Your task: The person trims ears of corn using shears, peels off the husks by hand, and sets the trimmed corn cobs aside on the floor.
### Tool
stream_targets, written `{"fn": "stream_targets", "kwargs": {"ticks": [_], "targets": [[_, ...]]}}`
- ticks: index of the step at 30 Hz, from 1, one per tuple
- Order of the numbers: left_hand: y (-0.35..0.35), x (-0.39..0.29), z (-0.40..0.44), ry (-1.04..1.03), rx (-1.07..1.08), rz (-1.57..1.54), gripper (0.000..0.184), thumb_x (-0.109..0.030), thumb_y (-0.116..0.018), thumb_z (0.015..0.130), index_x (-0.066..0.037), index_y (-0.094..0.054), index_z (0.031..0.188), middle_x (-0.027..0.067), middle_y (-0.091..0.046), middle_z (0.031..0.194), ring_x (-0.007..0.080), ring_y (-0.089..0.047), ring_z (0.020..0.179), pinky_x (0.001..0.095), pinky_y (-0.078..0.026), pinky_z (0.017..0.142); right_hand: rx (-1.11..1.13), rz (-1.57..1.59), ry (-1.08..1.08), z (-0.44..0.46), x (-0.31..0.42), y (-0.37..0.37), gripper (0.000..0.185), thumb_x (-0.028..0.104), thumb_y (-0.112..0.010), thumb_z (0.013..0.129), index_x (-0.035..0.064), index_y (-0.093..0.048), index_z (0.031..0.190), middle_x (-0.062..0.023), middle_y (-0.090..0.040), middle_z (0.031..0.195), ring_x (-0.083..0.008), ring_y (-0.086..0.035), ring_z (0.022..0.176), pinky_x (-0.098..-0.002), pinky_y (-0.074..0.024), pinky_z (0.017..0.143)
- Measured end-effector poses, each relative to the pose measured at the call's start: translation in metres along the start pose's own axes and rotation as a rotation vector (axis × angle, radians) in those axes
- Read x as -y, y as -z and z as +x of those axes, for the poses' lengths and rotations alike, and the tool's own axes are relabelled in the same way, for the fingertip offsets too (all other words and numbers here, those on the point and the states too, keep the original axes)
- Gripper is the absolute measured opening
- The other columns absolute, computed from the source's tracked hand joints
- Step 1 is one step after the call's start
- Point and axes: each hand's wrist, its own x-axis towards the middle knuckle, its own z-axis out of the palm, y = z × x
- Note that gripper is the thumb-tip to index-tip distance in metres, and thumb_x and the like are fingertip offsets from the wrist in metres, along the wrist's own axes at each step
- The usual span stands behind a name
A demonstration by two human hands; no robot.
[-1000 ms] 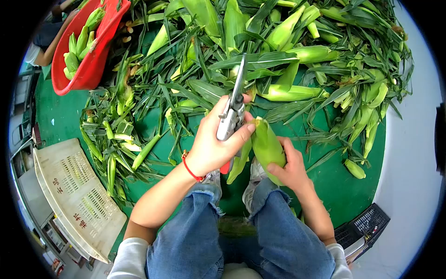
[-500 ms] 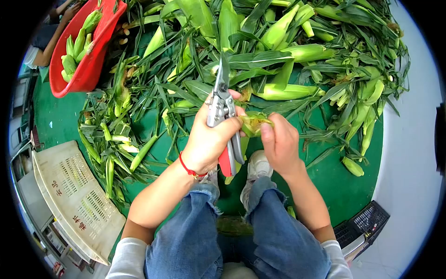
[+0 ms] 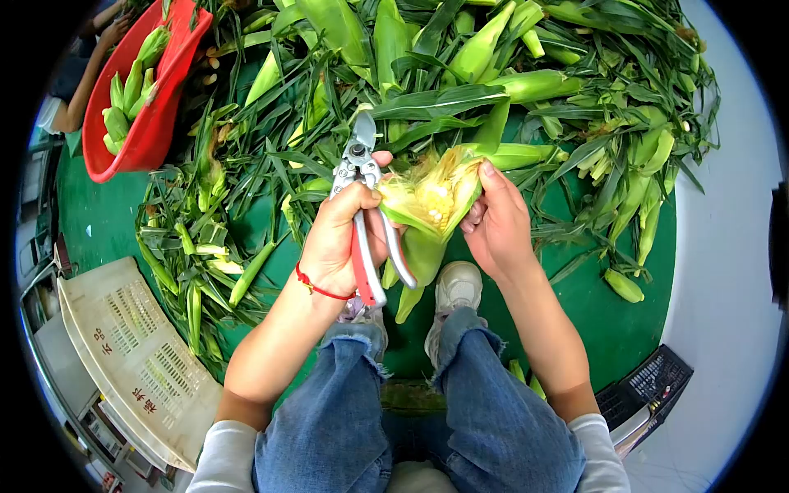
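Observation:
My left hand (image 3: 329, 240) is closed around pruning shears (image 3: 349, 171), their blades pointing away from me and their red and silver handles slightly spread. That hand's thumb also presses on the left edge of an ear of corn (image 3: 436, 203). The husk is pulled apart at the top, exposing pale silk and some yellow kernels. My right hand (image 3: 501, 223) pinches the right flap of the husk (image 3: 470, 185) between thumb and fingers. Green husk leaves hang below the ear, above my shoes.
A heap of unhusked corn (image 3: 534, 85) and leaves covers the far side of the green floor (image 3: 608, 333). A red basin (image 3: 168, 86) with ears stands far left, beside another person's arm (image 3: 86, 82). A cream crate (image 3: 136, 353) is left; a black crate (image 3: 653, 386) is right.
The husk has been opened at the top, so kernels and silk now show. My hands have moved apart, and the shears have shifted left.

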Motion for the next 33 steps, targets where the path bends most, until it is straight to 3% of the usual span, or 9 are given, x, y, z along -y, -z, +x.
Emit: {"fn": "stream_targets", "kwargs": {"ticks": [5, 10, 12, 17, 18, 21, 25, 29, 33], "targets": [[0.010, 0.000, -0.002, 0.031, 0.152, -0.091, 0.048, 0.002, -0.044, 0.076, -0.004, -0.046, 0.124, 0.0105, -0.058, 0.096, 0.0239, -0.059, 0.084, 0.0368, -0.048, 0.077, -0.031, -0.100, 0.025, -0.001, -0.008, 0.007, 0.032, 0.035, -0.042, 0.099, 0.0048, -0.053, 0.103, 0.0022, -0.048, 0.072, -0.0057, -0.043, 0.062, -0.0195, -0.0366, 0.058], [-0.001, 0.010, -0.010, -0.027, 0.066, -0.038, 0.049, 0.003, -0.044, 0.076, -0.004, -0.046, 0.125, 0.0123, -0.059, 0.102, 0.0244, -0.060, 0.091, 0.0390, -0.048, 0.083, -0.039, -0.831, 0.773, -0.005, -0.039, -0.001, 0.042, 0.035, -0.038, 0.099, -0.0018, -0.043, 0.119, -0.0118, -0.057, 0.103, -0.0204, -0.056, 0.090, -0.0295, -0.0437, 0.082], [-0.004, 0.013, -0.010, -0.046, 0.028, -0.015, 0.049, 0.004, -0.044, 0.076, -0.004, -0.046, 0.125, 0.0120, -0.059, 0.102, 0.0247, -0.060, 0.093, 0.0395, -0.048, 0.084, 0.001, -0.776, 0.764, -0.006, -0.044, -0.002, 0.041, 0.033, -0.037, 0.099, -0.0025, -0.042, 0.119, -0.0150, -0.058, 0.107, -0.0207, -0.057, 0.094, -0.0298, -0.0440, 0.085], [-0.004, 0.018, -0.013, -0.041, 0.101, 0.082, 0.051, 0.007, -0.044, 0.075, -0.003, -0.044, 0.125, 0.0106, -0.059, 0.102, 0.0248, -0.059, 0.096, 0.0399, -0.048, 0.084, 0.066, -0.224, 0.237, -0.009, -0.021, -0.007, 0.037, 0.028, -0.035, 0.100, -0.0036, -0.042, 0.118, -0.0178, -0.060, 0.107, -0.0199, -0.060, 0.094, -0.0278, -0.0461, 0.084], [-0.005, 0.019, -0.014, -0.067, 0.107, 0.128, 0.052, 0.006, -0.047, 0.074, -0.003, -0.044, 0.125, 0.0080, -0.060, 0.098, 0.0201, -0.060, 0.090, 0.0344, -0.050, 0.080, 0.032, -0.164, 0.203, -0.008, -0.019, -0.010, 0.033, 0.024, -0.034, 0.101, -0.0039, -0.044, 0.115, -0.0130, -0.062, 0.101, -0.0161, -0.061, 0.083, -0.0254, -0.0476, 0.075], [0.003, 0.008, -0.018, -0.045, 0.172, 0.396, 0.051, 0.004, -0.050, 0.074, -0.004, -0.045, 0.124, 0.0050, -0.059, 0.095, 0.0144, -0.059, 0.084, 0.0274, -0.050, 0.074, -0.048, -0.410, 0.265, -0.008, -0.025, 0.003, 0.030, 0.023, -0.036, 0.100, -0.0023, -0.048, 0.110, -0.0113, -0.063, 0.091, -0.0154, -0.060, 0.074, -0.0285, -0.0472, 0.066], [-0.020, -0.015, -0.033, -0.348, 0.165, 1.006, 0.049, -0.003, -0.060, 0.078, -0.003, -0.043, 0.124, 0.0037, -0.057, 0.096, 0.0105, -0.055, 0.079, 0.0241, -0.046, 0.068, -0.118, -0.896, 0.496, -0.021, -0.003, 0.007, 0.024, 0.021, -0.042, 0.097, -0.0005, -0.051, 0.105, -0.0146, -0.060, 0.078, -0.0234, -0.059, 0.067, -0.0336, -0.0452, 0.061], [-0.045, -0.018, -0.057, -0.590, 0.247, 2.067, 0.056, -0.006, -0.066, 0.065, -0.001, -0.045, 0.117, 0.0136, -0.056, 0.091, 0.0291, -0.058, 0.077, 0.0344, -0.048, 0.071, -0.190, -1.148, 0.607, -0.026, 0.007, 0.015, 0.021, 0.018, -0.045, 0.095, -0.0001, -0.052, 0.101, -0.0189, -0.057, 0.077, -0.0357, -0.056, 0.065, -0.0388, -0.0449, 0.059], [-0.052, 0.000, -0.060, -0.470, 0.186, 2.249, 0.053, -0.009, -0.070, 0.062, -0.002, -0.048, 0.109, 0.0152, -0.053, 0.085, 0.0343, -0.057, 0.079, 0.0417, -0.047, 0.069, -0.255, -1.188, 0.636, -0.028, 0.002, 0.019, 0.020, 0.018, -0.045, 0.095, -0.0004, -0.052, 0.100, -0.0190, -0.058, 0.078, -0.0373, -0.056, 0.067, -0.0403, -0.0451, 0.060]]}}
